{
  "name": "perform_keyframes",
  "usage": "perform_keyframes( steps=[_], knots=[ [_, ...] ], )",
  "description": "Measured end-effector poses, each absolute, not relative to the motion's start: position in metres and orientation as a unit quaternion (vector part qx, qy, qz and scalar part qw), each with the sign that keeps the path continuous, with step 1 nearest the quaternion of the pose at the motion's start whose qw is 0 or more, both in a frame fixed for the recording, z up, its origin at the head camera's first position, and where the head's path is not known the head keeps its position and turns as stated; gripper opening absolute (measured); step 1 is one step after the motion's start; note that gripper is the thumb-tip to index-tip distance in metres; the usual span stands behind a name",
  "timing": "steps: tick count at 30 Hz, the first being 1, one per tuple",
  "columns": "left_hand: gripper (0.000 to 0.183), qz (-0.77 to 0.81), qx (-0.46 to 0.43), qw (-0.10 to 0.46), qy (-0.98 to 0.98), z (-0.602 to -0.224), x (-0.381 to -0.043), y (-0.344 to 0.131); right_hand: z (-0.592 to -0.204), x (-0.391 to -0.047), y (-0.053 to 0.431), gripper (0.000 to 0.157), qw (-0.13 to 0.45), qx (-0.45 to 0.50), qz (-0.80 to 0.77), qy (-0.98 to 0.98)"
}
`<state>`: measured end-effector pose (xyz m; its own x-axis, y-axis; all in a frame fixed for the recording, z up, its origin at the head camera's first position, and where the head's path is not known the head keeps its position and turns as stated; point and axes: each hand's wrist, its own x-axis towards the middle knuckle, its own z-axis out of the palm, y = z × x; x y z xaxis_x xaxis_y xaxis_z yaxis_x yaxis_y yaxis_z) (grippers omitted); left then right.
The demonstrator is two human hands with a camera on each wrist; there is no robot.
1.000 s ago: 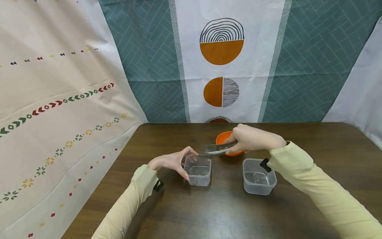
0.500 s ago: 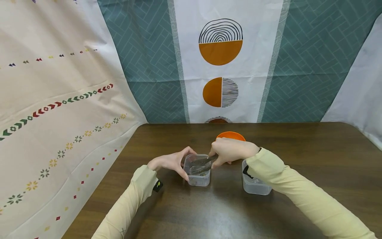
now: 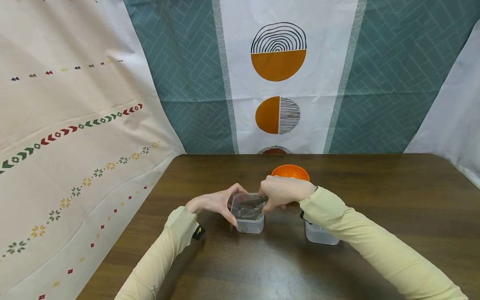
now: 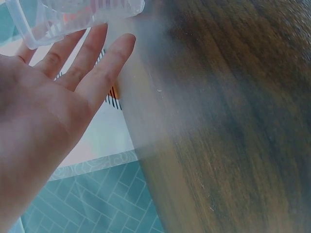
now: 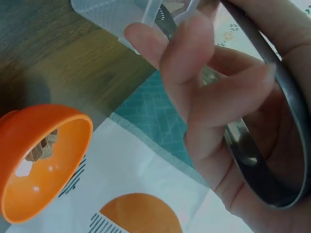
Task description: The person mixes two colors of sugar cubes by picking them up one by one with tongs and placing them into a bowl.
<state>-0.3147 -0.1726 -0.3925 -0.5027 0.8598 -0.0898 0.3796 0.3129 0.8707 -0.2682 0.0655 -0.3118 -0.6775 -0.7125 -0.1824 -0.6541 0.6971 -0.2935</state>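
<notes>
My left hand (image 3: 215, 203) holds a clear square plastic container (image 3: 250, 227) at its left side, thumb near the front corner and fingers toward the back. In the left wrist view, the fingers (image 4: 90, 60) reach up against the container's wall. Metal tongs (image 3: 252, 203) are in the grip of my right hand (image 3: 286, 190), their tips down inside this container. The bent end of the tongs (image 5: 272, 200) curves beside the palm in the right wrist view. What lies between the tips is hidden.
Behind my right hand stands an orange bowl (image 3: 290, 171); small brown pieces (image 5: 44, 149) lie inside it in the right wrist view. A second clear container (image 3: 321, 237) sits under my right forearm, partly covered. Patterned cloths hang beyond the table's back and left edges.
My right hand has moved left and down from in front of the orange bowl, bringing the tongs' tips into the left container. The left hand stays where it was.
</notes>
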Motion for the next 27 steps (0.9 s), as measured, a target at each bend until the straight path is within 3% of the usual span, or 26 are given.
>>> perform_keyframes(
  steps=[4,9,15,22,27],
  knots=[
    [0.081,0.417,0.412,0.284,0.759,-0.392,-0.315,-0.173,-0.311,-0.269,0.065,0.035,0.143,-0.379,-0.091,0.91],
    [0.081,0.411,0.411,0.282,0.763,-0.391,-0.315,-0.172,-0.309,-0.27,0.064,0.017,0.146,-0.404,-0.076,0.9],
    [0.08,0.402,0.41,0.276,0.771,-0.391,-0.316,-0.171,-0.307,-0.271,0.058,0.022,0.145,-0.417,-0.046,0.896],
    [0.079,0.4,0.411,0.278,0.771,-0.392,-0.317,-0.171,-0.306,-0.27,0.051,0.01,0.17,-0.411,-0.027,0.895],
    [0.081,0.398,0.414,0.279,0.769,-0.391,-0.317,-0.171,-0.305,-0.269,0.047,0.026,0.17,-0.412,-0.01,0.895]
  ],
)
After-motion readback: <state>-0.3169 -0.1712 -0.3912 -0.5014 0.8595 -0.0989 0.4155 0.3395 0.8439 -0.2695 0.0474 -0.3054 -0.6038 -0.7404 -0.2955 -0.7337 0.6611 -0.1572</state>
